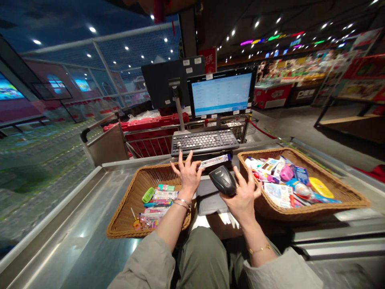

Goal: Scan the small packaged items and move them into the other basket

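My left hand [189, 173] pinches the left end of a slim, clear-wrapped packet [214, 161] between thumb and forefinger, its other fingers spread upward. The packet lies level in front of the keyboard [204, 140]. In my right hand [242, 198] is a black barcode scanner [223, 180], its head tilted toward the packet and its handle mostly hidden by the hand. Beside my left forearm, a wicker basket [120, 212] holds several small packaged items and a green case [148, 195]. Another wicker basket [349, 196], fuller, stands right of my right hand.
A lit monitor [222, 94] stands behind the keyboard, with a second dark screen [162, 82] at its left. The metal counter [81, 224] runs along the left. Behind are a shopping cart [150, 144] and red crates. A yellow item [321, 188] lies in the right basket.
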A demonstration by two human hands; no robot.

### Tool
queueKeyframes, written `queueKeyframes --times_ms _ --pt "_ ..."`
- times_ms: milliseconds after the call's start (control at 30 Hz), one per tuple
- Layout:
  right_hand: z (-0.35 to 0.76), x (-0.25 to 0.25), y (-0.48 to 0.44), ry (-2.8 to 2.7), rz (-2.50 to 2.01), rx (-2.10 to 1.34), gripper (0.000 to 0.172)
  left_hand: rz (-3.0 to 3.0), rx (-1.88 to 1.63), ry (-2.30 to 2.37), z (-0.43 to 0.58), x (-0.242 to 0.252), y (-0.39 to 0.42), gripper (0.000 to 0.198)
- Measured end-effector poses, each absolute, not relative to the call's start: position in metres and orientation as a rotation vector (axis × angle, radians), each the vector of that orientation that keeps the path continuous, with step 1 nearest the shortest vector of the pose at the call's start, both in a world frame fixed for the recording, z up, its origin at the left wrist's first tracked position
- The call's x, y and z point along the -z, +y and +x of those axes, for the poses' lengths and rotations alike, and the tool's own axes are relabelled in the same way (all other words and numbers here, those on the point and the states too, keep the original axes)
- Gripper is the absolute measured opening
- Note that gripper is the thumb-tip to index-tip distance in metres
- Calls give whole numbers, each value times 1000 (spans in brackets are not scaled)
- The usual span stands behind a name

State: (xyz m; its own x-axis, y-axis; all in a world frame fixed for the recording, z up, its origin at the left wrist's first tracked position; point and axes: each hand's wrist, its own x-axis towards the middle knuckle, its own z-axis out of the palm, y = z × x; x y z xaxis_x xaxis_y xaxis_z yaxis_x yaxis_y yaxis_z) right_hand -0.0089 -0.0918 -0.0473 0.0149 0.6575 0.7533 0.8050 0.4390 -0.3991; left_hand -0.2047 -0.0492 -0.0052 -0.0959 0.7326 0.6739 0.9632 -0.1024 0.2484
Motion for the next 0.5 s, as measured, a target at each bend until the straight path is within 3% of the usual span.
queueKeyframes --times_ms 267,500 --pt "-1 33 -99 -1558 -1341 180 18 -1872 1069 -1764 -201 1 -48 16" --pt "26 27 -99 -1468 -1386 263 40 -1891 1031 -1778 -182 -13 -46 19"
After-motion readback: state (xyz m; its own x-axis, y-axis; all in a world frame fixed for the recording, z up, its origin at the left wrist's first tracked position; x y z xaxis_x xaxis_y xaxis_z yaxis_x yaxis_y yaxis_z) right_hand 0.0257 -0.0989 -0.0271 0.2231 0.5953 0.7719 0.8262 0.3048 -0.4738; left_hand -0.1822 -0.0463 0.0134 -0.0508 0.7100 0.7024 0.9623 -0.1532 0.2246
